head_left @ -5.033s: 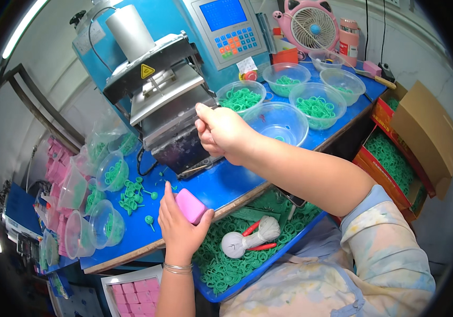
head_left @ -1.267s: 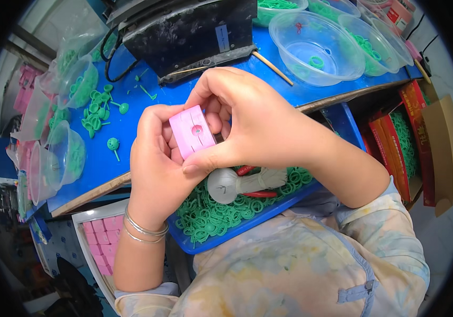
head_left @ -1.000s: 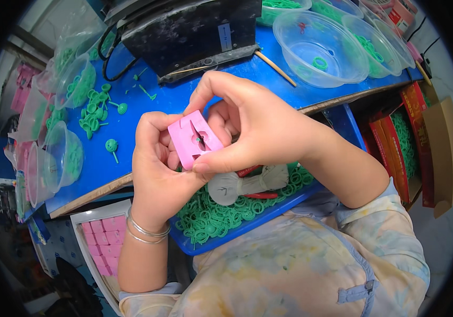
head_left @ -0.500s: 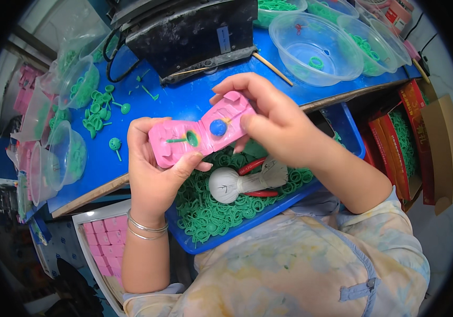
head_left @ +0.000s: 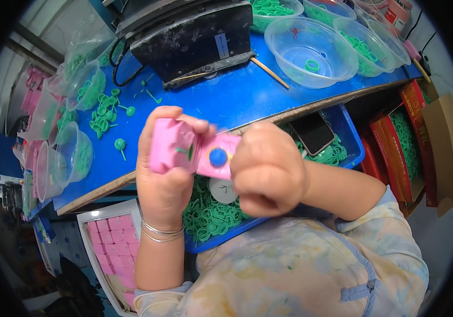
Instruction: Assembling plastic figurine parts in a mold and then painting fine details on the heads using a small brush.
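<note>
My left hand (head_left: 165, 187) holds an opened pink hinged mould (head_left: 165, 145), its left half raised and tilted. A green piece (head_left: 184, 150) shows in that half; a blue round piece (head_left: 217, 157) sits in the flatter right half. My right hand (head_left: 268, 169) is closed at the right half's edge, gripping it, with the fingers blurred by motion. Below both hands is a blue tray (head_left: 356, 158) of green rings, holding a white bundle (head_left: 223, 191), partly hidden. A dark phone (head_left: 311, 134) lies at the tray's back right.
A dark machine base (head_left: 184, 50) stands on the blue table (head_left: 147, 121) beside a wooden stick (head_left: 271, 74). Clear bowls (head_left: 284, 42) of green parts line both sides; loose green pieces (head_left: 104, 119) lie left. A white-rimmed box (head_left: 136, 211) of pink blocks is lower left, cardboard boxes (head_left: 446, 158) right.
The pink block, closed earlier, is opened out. Since half a second ago its left half has risen and tilted, and my right hand has moved down and curled, uncovering more of the phone.
</note>
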`<state>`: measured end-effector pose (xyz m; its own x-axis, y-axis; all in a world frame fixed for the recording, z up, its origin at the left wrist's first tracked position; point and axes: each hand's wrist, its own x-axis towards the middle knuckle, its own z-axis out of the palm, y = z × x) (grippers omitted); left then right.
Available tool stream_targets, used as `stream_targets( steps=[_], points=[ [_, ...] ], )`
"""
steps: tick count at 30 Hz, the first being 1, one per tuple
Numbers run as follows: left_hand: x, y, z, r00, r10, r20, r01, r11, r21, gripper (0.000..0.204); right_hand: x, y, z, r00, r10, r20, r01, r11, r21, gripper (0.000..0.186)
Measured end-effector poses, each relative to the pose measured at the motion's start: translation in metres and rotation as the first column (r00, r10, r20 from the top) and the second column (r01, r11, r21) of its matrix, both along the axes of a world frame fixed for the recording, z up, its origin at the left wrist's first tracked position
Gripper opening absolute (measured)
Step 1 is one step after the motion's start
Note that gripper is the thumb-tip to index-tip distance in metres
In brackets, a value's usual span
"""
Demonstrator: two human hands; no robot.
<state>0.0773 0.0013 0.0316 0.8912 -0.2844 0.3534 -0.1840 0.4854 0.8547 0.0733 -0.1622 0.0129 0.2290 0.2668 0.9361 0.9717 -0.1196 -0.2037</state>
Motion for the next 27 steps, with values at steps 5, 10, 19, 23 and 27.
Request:
stream_targets(
  steps=[5,10,19,23,27],
  points=[
    [0.001,-0.005,-0.001,0.951,-0.307,-0.042,0.245,0.828,-0.505,0.064,-0.042,0.014,-0.015,0.997,0.066,0.037,-0.066,0.998,-0.004,0.018],
    [-0.015,-0.011,0.002,0.882,-0.385,-0.271,0.225,0.851,-0.475,0.056,-0.063,0.013,-0.012,0.921,0.282,-0.269,-0.265,0.959,0.099,0.017],
    [-0.041,-0.023,0.003,0.821,-0.146,-0.552,-0.055,0.942,-0.332,0.053,-0.046,-0.001,0.029,0.878,-0.063,-0.474,0.067,0.998,-0.007,0.024],
    [-0.048,-0.023,-0.001,0.824,-0.203,-0.529,-0.008,0.93,-0.369,0.052,-0.043,-0.005,0.03,0.898,-0.153,-0.412,0.091,0.982,-0.167,0.033],
    [-0.052,-0.021,-0.004,0.857,-0.241,-0.455,0.103,0.946,-0.307,0.052,-0.046,-0.004,0.031,0.887,-0.147,-0.437,0.066,0.978,-0.197,0.02]
  ],
)
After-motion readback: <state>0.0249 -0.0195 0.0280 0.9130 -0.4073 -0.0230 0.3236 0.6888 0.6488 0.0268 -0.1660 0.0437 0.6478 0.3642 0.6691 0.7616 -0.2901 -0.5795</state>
